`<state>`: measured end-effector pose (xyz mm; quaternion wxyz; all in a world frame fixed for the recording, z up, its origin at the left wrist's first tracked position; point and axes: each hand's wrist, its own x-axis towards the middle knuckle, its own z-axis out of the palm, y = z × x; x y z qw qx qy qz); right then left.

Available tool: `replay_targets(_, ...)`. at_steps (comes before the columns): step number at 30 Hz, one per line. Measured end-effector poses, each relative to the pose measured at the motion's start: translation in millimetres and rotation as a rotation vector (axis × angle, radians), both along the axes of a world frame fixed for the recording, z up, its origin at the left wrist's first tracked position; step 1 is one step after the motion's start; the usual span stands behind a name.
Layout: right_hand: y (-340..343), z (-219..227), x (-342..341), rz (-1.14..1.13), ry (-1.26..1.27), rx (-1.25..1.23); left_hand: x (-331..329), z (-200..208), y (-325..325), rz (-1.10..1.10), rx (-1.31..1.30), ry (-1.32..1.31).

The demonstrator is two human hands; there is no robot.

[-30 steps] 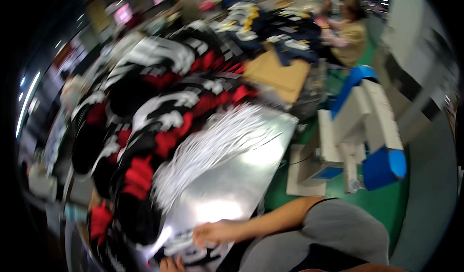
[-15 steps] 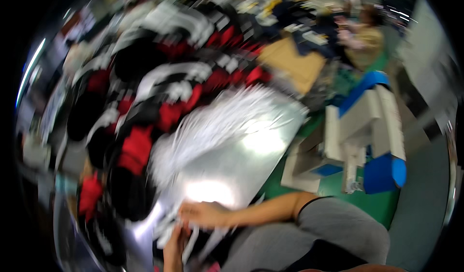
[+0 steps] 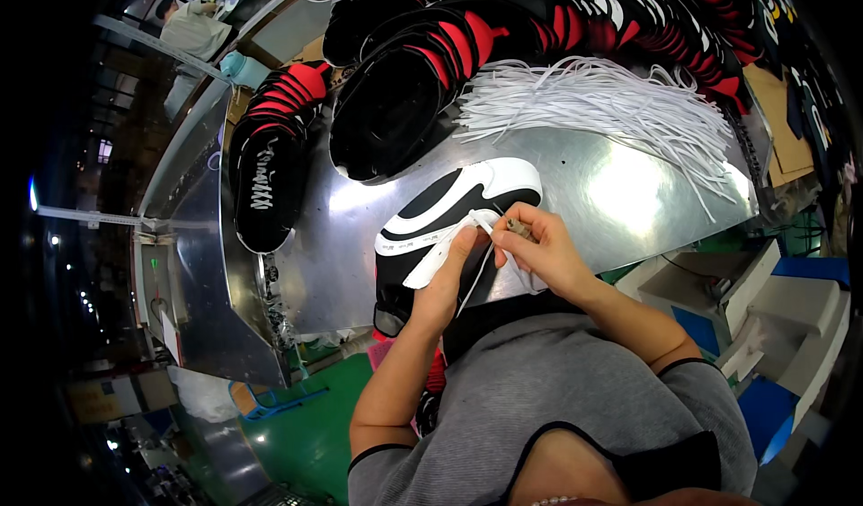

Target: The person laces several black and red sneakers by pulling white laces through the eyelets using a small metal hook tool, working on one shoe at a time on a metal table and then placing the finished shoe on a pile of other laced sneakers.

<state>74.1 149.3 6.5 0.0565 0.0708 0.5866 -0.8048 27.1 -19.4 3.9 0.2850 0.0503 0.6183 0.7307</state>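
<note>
A black and white shoe upper lies on its side on the metal table in front of me. My left hand grips its edge near the eyelets, thumb on top. My right hand pinches a white shoelace just right of the eyelets, and a tan wrap or small piece shows at its fingers. One loose lace end hangs between the hands. What lies beneath the fingers of both hands is hidden.
A heap of white shoelaces lies behind the upper. Black and red shoe uppers are piled along the far side of the metal table, and another upper lies left. White and blue equipment stands at right, beside the table edge.
The view has swung and sharpened from a blur. My hands, close together at the lower left before, now appear near the middle, with the shoe upper and lace plainly visible.
</note>
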Motion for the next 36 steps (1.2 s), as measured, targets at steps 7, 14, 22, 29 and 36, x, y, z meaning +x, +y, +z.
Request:
replay_targets(7,1.6,5.8,4.4,-0.002,0.048,0.233,0.7,5.1,5.3,0.079,-0.025,0.036)
replay_targets(14,-0.5,1.3,2.9,-0.092,0.241,0.359,0.1,5.5,6.1,0.205,-0.030,0.048)
replay_targets(22,16.8,8.2,-6.5,0.050,0.181,0.456,-2.6,-0.3,6.2,0.152,-0.099,0.175)
replay_targets(29,1.6,8.0,-32.9,0.117,0.204,0.925,-5.0,10.4,13.8,-0.010,-0.791,1.301)
replay_targets(36,41.8,26.7,-14.3,0.069,0.287,0.900,-6.2,-11.8,-8.3,0.100,-0.233,0.108)
